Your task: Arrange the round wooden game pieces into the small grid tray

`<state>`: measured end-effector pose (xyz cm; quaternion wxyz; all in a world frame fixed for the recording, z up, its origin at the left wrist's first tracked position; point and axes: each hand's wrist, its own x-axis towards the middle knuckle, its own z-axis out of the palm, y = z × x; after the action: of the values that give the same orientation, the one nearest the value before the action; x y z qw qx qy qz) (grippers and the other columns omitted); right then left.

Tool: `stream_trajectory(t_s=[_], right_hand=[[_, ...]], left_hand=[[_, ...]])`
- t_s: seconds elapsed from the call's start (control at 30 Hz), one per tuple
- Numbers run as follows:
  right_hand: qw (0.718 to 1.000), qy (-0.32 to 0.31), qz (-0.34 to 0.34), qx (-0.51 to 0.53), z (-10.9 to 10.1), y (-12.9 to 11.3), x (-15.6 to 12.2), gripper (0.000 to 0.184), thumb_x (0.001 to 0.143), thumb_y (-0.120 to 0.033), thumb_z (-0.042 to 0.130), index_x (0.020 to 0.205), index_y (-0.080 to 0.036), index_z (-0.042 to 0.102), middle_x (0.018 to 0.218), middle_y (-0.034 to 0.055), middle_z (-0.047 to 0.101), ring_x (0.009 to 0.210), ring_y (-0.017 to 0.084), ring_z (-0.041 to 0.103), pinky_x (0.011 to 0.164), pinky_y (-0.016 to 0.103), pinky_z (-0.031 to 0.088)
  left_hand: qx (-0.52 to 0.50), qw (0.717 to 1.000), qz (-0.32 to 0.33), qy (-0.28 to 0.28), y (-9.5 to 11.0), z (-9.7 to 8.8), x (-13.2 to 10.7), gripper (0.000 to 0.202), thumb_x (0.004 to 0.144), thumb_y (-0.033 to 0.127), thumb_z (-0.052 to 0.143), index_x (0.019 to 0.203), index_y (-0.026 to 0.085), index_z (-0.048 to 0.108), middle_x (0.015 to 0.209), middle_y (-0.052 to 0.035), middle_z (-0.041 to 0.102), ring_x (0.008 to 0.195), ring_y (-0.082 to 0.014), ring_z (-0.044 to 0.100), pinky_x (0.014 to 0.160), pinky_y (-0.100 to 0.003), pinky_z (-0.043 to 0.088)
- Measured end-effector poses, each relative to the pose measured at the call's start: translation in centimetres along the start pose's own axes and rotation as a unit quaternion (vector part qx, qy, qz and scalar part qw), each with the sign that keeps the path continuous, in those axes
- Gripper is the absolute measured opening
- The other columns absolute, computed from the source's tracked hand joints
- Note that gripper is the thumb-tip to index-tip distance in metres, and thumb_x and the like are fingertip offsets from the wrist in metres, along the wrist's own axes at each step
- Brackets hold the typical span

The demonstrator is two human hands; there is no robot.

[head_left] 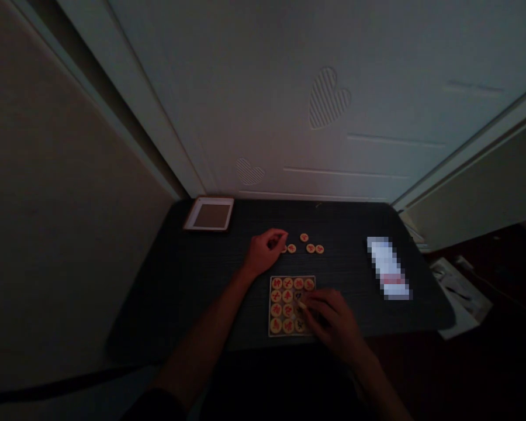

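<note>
My right hand [335,321] is over a shallow box [270,310], pinching a round pale Chinese chess piece [302,304] tilted on its edge. Inside the box lie rows of such pieces, most with red characters like this corner chess piece [276,283], a few with dark ones. The right side of the box is partly hidden by my fingers. Above the box my left hand [265,251] has its thumb and fingertips together; whether anything is between them is hard to see. Beside it lies a loose chess piece [291,248], with another partly covered by the hand.
More loose chess pieces [311,248] lie right of my left hand. A framed box lid or tray [231,213] is at the dark table's [193,263] back left corner. A blurred-out phone-like object [388,269] lies right. Behind stands a white panel [267,105] with heart reliefs.
</note>
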<state>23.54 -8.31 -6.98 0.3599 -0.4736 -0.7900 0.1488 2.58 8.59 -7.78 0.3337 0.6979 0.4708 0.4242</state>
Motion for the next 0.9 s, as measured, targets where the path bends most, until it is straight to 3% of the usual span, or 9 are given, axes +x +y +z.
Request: stream_trajectory(t_s=[0.2,0.4,0.9], right_hand=[[0.998,-0.035,0.007,-0.058,-0.08,-0.21,0.17,0.021,0.092,-0.019,0.068,0.112,-0.026,0.068,0.107,0.0055,0.073,0.098,0.024,0.066,0.084,0.042,0.054],[0.996,-0.057,-0.001,-0.073,-0.22,-0.43,0.41,0.020,0.094,-0.022,0.068,0.112,-0.028,0.070,0.110,0.0026,0.074,0.098,0.023,0.064,0.085,0.041,0.050],[0.998,-0.036,0.005,-0.053,-0.13,-0.21,0.11,0.020,0.089,-0.016,0.068,0.107,-0.025,0.069,0.103,0.0064,0.070,0.094,0.024,0.063,0.081,0.041,0.051]], left_hand=[[-0.001,1.000,0.001,0.004,0.10,0.11,-0.01,0.024,0.093,0.039,0.061,0.103,0.021,0.071,0.073,0.0000,0.076,0.062,-0.0140,0.069,0.057,-0.022,0.049],[0.016,1.000,0.010,0.010,0.26,0.03,-0.03,0.023,0.093,0.039,0.061,0.101,0.021,0.072,0.069,0.0009,0.074,0.058,-0.0129,0.066,0.055,-0.021,0.047],[0.022,1.000,0.015,0.006,0.18,0.04,0.05,0.023,0.093,0.039,0.061,0.102,0.021,0.072,0.069,0.0006,0.074,0.057,-0.0124,0.064,0.053,-0.021,0.046]])
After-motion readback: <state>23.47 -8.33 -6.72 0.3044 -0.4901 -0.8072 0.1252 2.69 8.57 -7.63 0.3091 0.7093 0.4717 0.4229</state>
